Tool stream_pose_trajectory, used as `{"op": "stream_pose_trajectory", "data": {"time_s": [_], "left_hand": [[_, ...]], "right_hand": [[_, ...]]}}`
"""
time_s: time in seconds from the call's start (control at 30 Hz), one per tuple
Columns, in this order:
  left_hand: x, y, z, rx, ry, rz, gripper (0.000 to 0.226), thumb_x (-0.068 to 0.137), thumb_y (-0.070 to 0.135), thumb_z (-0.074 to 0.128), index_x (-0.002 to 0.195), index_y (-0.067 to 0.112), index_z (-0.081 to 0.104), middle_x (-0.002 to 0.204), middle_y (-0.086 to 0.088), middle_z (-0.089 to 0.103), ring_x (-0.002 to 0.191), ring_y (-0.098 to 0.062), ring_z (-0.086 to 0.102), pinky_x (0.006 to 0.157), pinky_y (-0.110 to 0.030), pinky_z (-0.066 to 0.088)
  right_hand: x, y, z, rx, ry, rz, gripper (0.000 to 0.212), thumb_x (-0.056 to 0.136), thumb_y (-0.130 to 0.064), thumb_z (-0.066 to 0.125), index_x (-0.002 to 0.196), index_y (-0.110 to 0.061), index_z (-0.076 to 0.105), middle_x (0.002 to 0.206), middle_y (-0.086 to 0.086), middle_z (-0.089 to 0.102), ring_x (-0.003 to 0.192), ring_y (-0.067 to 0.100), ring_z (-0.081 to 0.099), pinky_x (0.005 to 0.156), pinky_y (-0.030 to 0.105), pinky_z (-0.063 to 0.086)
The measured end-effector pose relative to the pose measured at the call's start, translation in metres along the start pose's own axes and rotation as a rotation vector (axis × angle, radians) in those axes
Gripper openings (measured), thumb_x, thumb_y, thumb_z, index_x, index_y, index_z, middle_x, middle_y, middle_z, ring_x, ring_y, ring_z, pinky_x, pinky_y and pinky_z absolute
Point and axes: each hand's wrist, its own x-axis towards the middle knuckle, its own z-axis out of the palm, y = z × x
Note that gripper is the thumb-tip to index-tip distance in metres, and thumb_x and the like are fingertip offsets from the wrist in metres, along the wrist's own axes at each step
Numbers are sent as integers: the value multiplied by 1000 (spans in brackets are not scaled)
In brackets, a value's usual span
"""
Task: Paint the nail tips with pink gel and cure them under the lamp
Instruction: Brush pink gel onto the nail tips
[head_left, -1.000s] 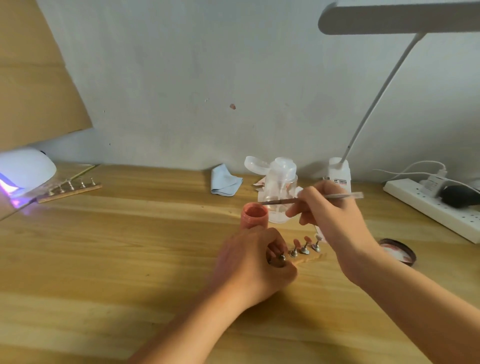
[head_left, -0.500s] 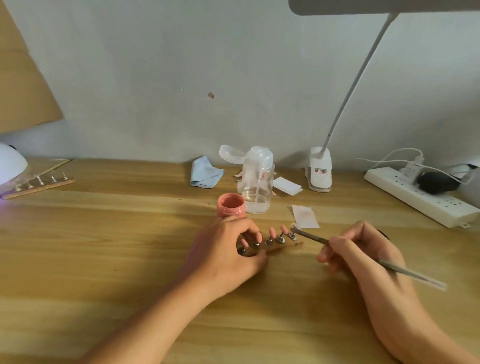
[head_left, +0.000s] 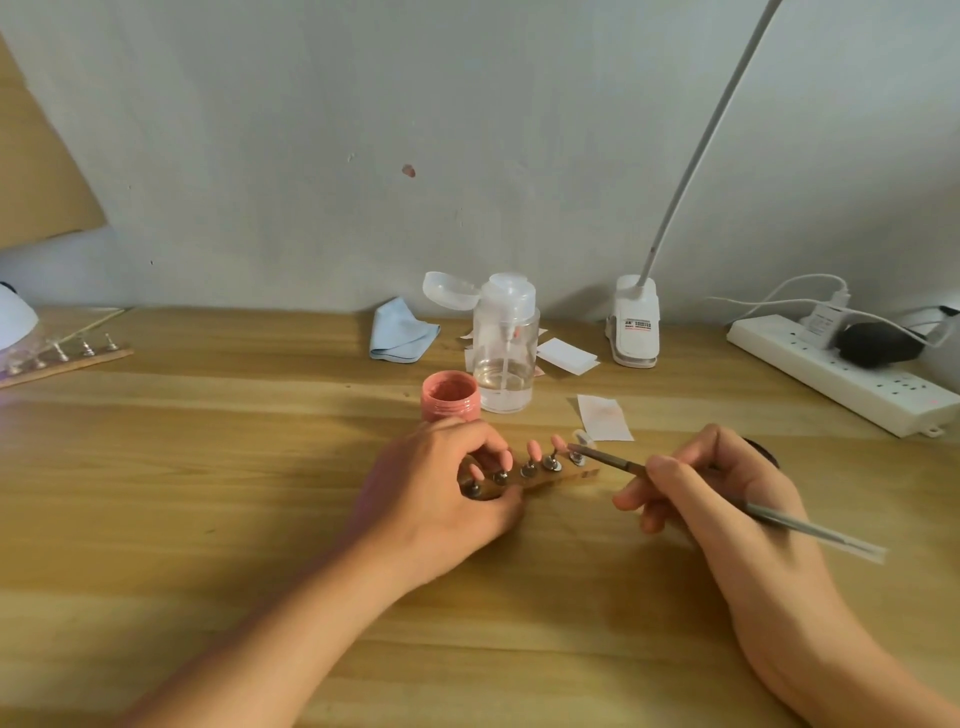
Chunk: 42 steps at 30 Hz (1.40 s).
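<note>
Nail tips (head_left: 533, 448) sit on wood strip (head_left: 558, 479) just in front of gel pot (head_left: 450, 396). L hand (head_left: 441, 488) pinches strip's end, R hand (head_left: 717, 488) grips brush (head_left: 608, 460). Brush was over pot 1 s ago; now at tip farthest from pot, prob touching. Last bare tip, then cure.

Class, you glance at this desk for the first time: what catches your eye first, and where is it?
Mid-desk, the left hand grips a narrow wooden strip of small nail tips on metal stands, most painted pink. The right hand holds a slim grey metal brush, its tip at the rightmost clear nail tip. An open round pink gel jar stands just behind the left hand.
</note>
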Motion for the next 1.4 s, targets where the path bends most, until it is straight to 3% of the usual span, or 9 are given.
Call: {"op": "stream_pose_trajectory", "data": {"time_s": [0.23,0.37,0.47,0.6,0.73,0.83,0.97,1.17,1.4], "left_hand": [[0,-1,0,-6,2,4,21,70,33,78,71,36,57,84,21,63,72,2,56,62,-8,37],[-1,-2,0,-22,-2,0,21,70,34,79,73,37,58,86,24,62,72,3,56,63,-9,38],[0,-2,0,-49,12,-19,18,67,44,73,76,35,60,85,23,63,72,1,57,62,-10,39],[2,-3,0,-70,37,-44,26,65,49,68,84,34,62,84,23,63,71,-2,58,63,-18,44],[2,-2,0,-98,31,-26,24,68,48,69,85,32,66,89,23,66,76,-7,61,71,-28,52],[2,-2,0,-115,32,-17,23,69,46,70,88,33,68,93,23,67,78,-9,63,73,-32,53],[2,0,-1,-119,36,-7,25,69,45,71,91,33,70,93,23,66,77,-9,61,72,-30,53],[1,-1,-2,-122,37,-4,19,76,30,82,92,33,71,92,22,66,77,-9,61,71,-27,51],[0,-1,-2,-128,43,2,18,77,27,82,92,31,71,90,22,64,75,-7,60,70,-25,50]], "right_hand": [[0,2,-1,-17,2,-16,20,91,-4,58,73,-6,49,68,15,71,57,14,58,58,22,50],[-1,3,-3,-3,-8,-29,8,90,0,57,84,0,52,69,13,70,62,14,59,62,25,49],[-2,2,-3,-28,-33,-59,6,86,2,59,86,1,53,68,10,68,65,15,58,62,28,45],[-5,-2,-2,-36,-26,-151,17,79,-8,71,82,-7,55,70,15,61,63,19,52,55,18,41],[-7,-1,0,-134,-66,-238,8,76,-16,63,79,-19,56,76,15,64,71,27,57,57,16,43],[-7,1,1,-161,-72,-257,8,76,-17,63,76,-20,56,73,12,68,65,17,58,56,15,44],[-7,1,1,-168,-83,-270,8,77,-15,61,79,-9,56,76,8,73,59,4,58,54,11,42],[-8,-1,1,-193,-75,-279,9,77,-16,61,78,-9,55,75,5,72,59,3,57,54,7,40],[-8,1,1,-231,-70,-298,6,77,-16,62,78,-12,57,75,7,71,68,15,64,59,13,45]]}}
